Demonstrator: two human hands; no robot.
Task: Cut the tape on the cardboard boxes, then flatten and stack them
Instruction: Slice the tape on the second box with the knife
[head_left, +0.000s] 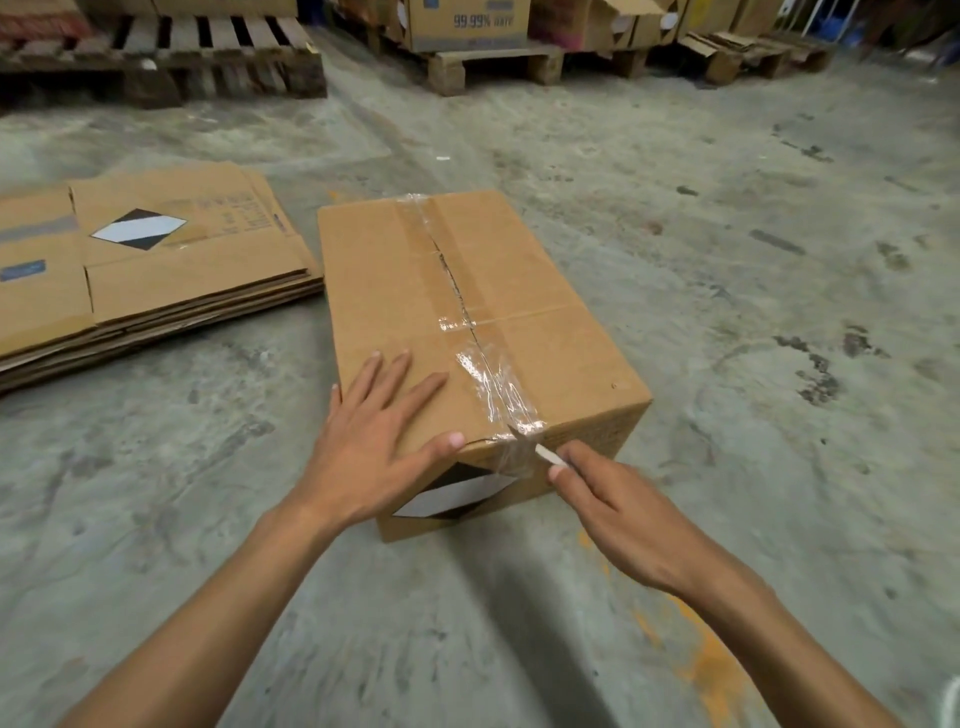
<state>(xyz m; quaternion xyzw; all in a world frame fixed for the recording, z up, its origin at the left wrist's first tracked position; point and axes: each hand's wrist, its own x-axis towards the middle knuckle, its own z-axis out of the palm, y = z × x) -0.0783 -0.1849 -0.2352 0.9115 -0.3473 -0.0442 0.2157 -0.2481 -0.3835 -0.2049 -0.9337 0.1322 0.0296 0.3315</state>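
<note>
Nearest, the right hand (618, 509) pinches a thin pale blade (546, 453), its tip set into the clear tape (498, 389) where that folds over the near top edge of the box (545, 358). The left hand (374, 441) lies flat and open on the box top at about 9 o'clock from the blade, fingers spread, thumb hooked over the near edge. The box stands on the concrete floor (753, 260); its tape runs along the middle seam, which is already split farther up. A black and white diamond label (457, 496) shows on the near side, partly behind the left hand. At 10 o'clock from the box, just beside it, lies a stack of flattened boxes (156, 270) with the same diamond label and print too blurred to read. Farthest, at 12 o'clock, wooden pallets (208, 57) carry more boxes; one carton (467, 23) reads "99.99%".
</note>
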